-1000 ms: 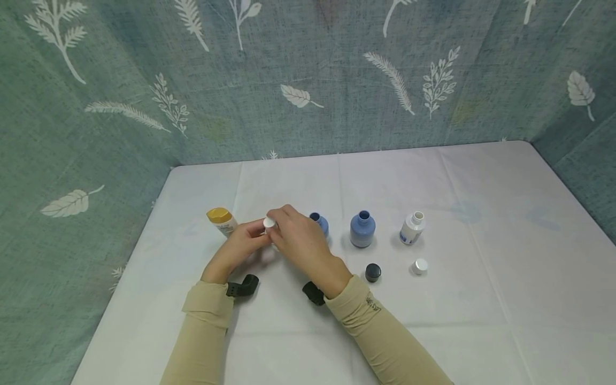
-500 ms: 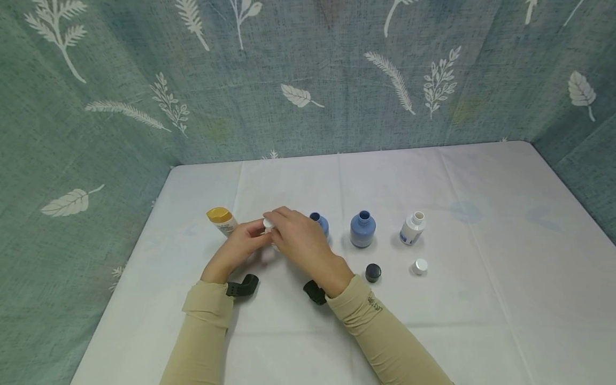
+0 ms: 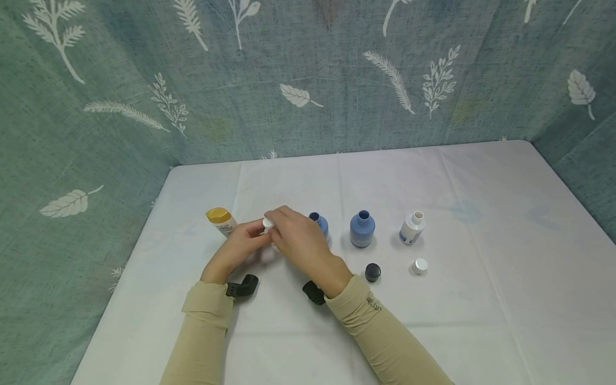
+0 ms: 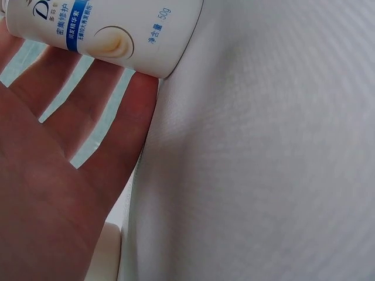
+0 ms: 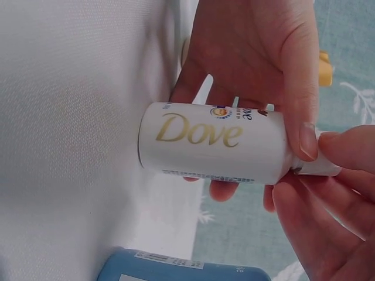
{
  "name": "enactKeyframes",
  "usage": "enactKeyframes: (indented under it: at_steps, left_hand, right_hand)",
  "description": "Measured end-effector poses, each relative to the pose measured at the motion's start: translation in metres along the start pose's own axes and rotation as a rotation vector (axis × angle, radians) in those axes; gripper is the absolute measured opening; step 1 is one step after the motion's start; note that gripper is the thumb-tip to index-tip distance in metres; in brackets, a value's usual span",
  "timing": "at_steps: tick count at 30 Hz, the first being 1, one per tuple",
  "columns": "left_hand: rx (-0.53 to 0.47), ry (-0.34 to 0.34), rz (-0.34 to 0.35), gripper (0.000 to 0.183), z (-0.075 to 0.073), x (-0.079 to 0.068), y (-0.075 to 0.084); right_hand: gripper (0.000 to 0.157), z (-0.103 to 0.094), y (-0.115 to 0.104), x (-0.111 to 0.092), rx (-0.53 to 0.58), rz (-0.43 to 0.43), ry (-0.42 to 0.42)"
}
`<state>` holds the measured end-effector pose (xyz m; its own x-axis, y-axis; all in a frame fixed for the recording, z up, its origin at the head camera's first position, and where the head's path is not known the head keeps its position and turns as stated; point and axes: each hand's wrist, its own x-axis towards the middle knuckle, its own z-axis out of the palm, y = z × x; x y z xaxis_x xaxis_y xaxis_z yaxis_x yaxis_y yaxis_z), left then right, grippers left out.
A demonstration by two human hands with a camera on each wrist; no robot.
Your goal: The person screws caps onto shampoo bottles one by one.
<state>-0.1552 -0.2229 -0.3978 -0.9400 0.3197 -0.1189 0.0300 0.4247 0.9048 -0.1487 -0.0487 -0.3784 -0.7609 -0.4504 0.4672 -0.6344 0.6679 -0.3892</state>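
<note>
While the left hand (image 3: 239,244) wraps its fingers and thumb round the body of a small white Dove bottle (image 5: 214,143), the right hand (image 3: 299,239) pinches the bottle's white cap (image 3: 268,222) between its fingertips, so both hands are clamped on the same thing and meet over it. The bottle is held just above the bench (image 3: 481,278), at the left end of a row of containers, and in the right wrist view it lies tilted almost sideways with its gold lettering facing the camera. Just left of the hands lies a tube with a yellow cap (image 3: 219,217). To the right stand a small blue bottle (image 3: 320,222), partly hidden behind the right hand, a larger blue bottle (image 3: 362,229) and a white bottle (image 3: 412,228), all three with open necks. Nearer the person, a black cap (image 3: 372,272) and a white lid (image 3: 420,266) rest on the bench in front of the last two bottles.
</note>
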Motion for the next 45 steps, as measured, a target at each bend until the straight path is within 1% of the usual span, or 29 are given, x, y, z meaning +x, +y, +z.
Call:
enactKeyframes:
  at_steps: [8,14,18,22,25,28,33,37,40,45]
  left_hand:
    - [-0.013,0.001,-0.006,0.041,0.0,0.0,-0.002]
    - [0.005,0.002,-0.007,0.041,0.0,0.0,-0.001]
    - [0.008,0.005,-0.01,0.041,0.0,0.001,-0.003]
    - [-0.011,0.006,-0.014,0.039,-0.002,0.005,-0.015]
    - [-0.021,0.004,-0.011,0.037,-0.004,0.008,-0.026]
    - [-0.018,-0.003,0.007,0.037,-0.004,0.008,-0.029]
    - [-0.014,-0.014,0.027,0.042,-0.004,0.008,-0.031]
    - [-0.011,-0.015,0.02,0.045,-0.004,0.008,-0.031]
    - [-0.009,-0.014,0.009,0.044,-0.004,0.009,-0.031]
    - [-0.015,-0.019,0.011,0.04,-0.004,0.01,-0.031]
  right_hand:
    - [0.026,0.0,-0.001,0.0,0.002,0.01,0.0]
    - [0.026,0.0,-0.001,0.0,0.0,0.007,0.008]
    - [0.025,0.0,-0.002,0.0,0.003,0.005,0.009]
    - [0.026,0.0,-0.002,0.0,0.004,0.003,0.004]
    - [0.03,0.0,-0.002,0.001,-0.016,-0.001,-0.008]
    - [0.03,0.0,-0.002,0.001,-0.037,-0.008,-0.016]
    - [0.027,0.0,-0.002,0.001,-0.027,-0.007,-0.017]
    - [0.025,0.001,-0.002,0.0,-0.012,0.005,-0.017]
    - [0.024,0.001,-0.002,0.0,0.002,0.008,-0.006]
    - [0.022,0.002,-0.001,-0.001,0.022,0.019,0.014]
